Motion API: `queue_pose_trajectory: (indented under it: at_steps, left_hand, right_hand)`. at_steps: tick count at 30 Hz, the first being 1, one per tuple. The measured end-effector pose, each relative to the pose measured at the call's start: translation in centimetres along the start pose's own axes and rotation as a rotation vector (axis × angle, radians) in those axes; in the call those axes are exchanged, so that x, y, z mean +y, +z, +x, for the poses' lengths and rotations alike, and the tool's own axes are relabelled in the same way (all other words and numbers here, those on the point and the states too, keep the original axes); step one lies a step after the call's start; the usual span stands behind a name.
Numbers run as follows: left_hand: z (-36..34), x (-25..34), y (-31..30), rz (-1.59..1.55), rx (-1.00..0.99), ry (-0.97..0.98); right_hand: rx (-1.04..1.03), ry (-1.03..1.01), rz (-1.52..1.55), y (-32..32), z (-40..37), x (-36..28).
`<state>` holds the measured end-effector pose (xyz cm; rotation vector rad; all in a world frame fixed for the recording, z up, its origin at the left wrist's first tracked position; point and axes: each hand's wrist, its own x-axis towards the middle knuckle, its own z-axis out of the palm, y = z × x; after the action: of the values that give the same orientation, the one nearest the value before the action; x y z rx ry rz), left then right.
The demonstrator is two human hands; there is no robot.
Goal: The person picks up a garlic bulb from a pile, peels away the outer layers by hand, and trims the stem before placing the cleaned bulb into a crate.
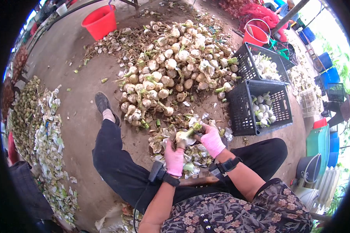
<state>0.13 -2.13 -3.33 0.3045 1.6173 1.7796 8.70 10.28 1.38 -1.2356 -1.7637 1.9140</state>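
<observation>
Both my hands wear pink gloves with dark, dirty fingers and meet above a litter of peelings. Between them is one garlic bulb with a short green stem pointing up to the right. My left hand has its fingers closed round the bulb's lower left side. At the stem side, my right hand is closed, its fingertips blurred; whether it grips the stem or a tool is hidden. A large heap of unpeeled garlic lies just beyond my hands.
Two black crates with peeled white bulbs stand right of the heap. Red buckets stand at the back left and back right. My outstretched foot is left of the heap. More peelings line the far left.
</observation>
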Motion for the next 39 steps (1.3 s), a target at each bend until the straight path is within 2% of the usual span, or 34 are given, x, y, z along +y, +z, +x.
queue_pose_trajectory:
  at_steps: [1, 3, 4, 5, 7, 8, 9, 11, 13, 15, 16, 19, 21, 22, 23, 25, 26, 28, 29, 31, 32, 35, 37, 39]
  left_hand:
    - [-0.2, 0.0, 0.0, 0.142, -0.010, 0.071]
    - [-0.2, 1.2, -0.3, 0.171, -0.051, 0.037]
    - [-0.1, 1.8, -0.5, -0.021, -0.070, -0.114]
    - [-0.1, 2.1, -0.6, -0.215, -0.087, -0.265]
    - [0.0, 1.8, -0.8, -0.338, -0.112, -0.306]
    - [-0.1, 2.2, -0.8, -0.276, -0.180, -0.268]
    - [0.0, 2.7, -0.6, -0.215, -0.251, -0.229]
    - [0.0, 2.4, -0.4, -0.205, -0.250, -0.230]
    - [0.3, 1.1, -0.5, -0.269, -0.293, -0.261]
    - [-0.1, 2.3, -0.1, -0.203, -0.284, -0.249]
    - [-0.3, 2.9, 0.2, -0.143, -0.273, -0.233]
    - [-1.0, 3.3, 0.0, 0.004, -0.330, -0.207]
    - [-1.6, 2.2, -0.2, -0.101, -0.331, -0.207]
    - [-1.1, 2.9, -0.4, -0.160, -0.309, -0.215]
    - [-1.1, 3.4, -0.4, -0.227, -0.281, -0.234]
    - [-0.9, 2.9, -0.4, -0.229, -0.268, -0.243]
    - [-0.5, 2.8, -0.4, -0.221, -0.266, -0.243]
    - [0.0, 3.3, -0.2, -0.196, -0.270, -0.233]
    - [0.1, 3.5, -0.1, -0.168, -0.277, -0.216]
    - [0.1, 3.5, 0.0, -0.191, -0.279, -0.202]
    - [0.1, 3.8, -0.1, -0.150, -0.269, -0.242]
    - [0.1, 3.5, -0.5, -0.145, -0.262, -0.263]
    - [-0.1, 2.6, -0.7, -0.410, -0.236, -0.349]
    - [-0.2, 3.0, -0.5, -0.533, -0.230, -0.395]
  right_hand:
    - [0.045, -0.051, -0.088, 0.6, -0.1, -0.1]
    - [0.132, -0.151, -0.268, 1.5, -0.4, -0.3]
    - [0.182, -0.235, -0.321, 1.3, 0.8, 3.2]
    - [0.178, -0.233, -0.322, 1.1, 0.5, 2.4]
    - [-0.056, 0.082, 0.068, 0.3, 0.0, -0.6]
    - [-0.161, 0.117, 0.143, -0.5, 0.4, -0.9]
    - [-0.158, 0.117, 0.141, -0.6, 0.5, -0.9]
    - [-0.025, 0.232, 0.326, -0.6, 0.6, -1.0]
    - [0.004, 0.175, 0.314, -0.4, 1.4, 0.5]
    - [0.152, -0.026, -0.217, -0.1, 2.7, 1.6]
    - [0.320, -0.051, -0.427, 0.5, 3.4, 2.3]
    - [0.462, -0.025, -0.740, 0.5, 5.6, 2.9]
    - [0.391, 0.005, -0.573, -2.1, 7.5, 4.6]
    - [0.329, -0.036, -0.654, -3.0, 7.7, 4.7]
    - [0.103, 0.004, -0.732, -3.4, 7.0, 3.3]
    - [-0.004, -0.184, -0.789, -3.8, 5.1, 1.6]
    - [-0.008, -0.188, -0.795, -3.8, 4.4, -0.2]
    - [-0.229, -0.128, -0.373, -3.7, 2.3, -3.3]
    - [-0.228, -0.124, -0.374, -3.7, 1.9, -3.8]
    - [-0.338, -0.244, -0.472, -3.1, 0.9, -4.2]
    - [-0.339, -0.350, -0.467, -2.5, 0.6, -4.5]
    - [-0.303, -0.421, -0.568, -2.4, 1.0, -3.8]
    - [-0.278, -0.416, -0.575, -2.0, 0.7, -4.0]
    - [-0.276, -0.440, -0.763, -1.8, 0.4, -4.4]
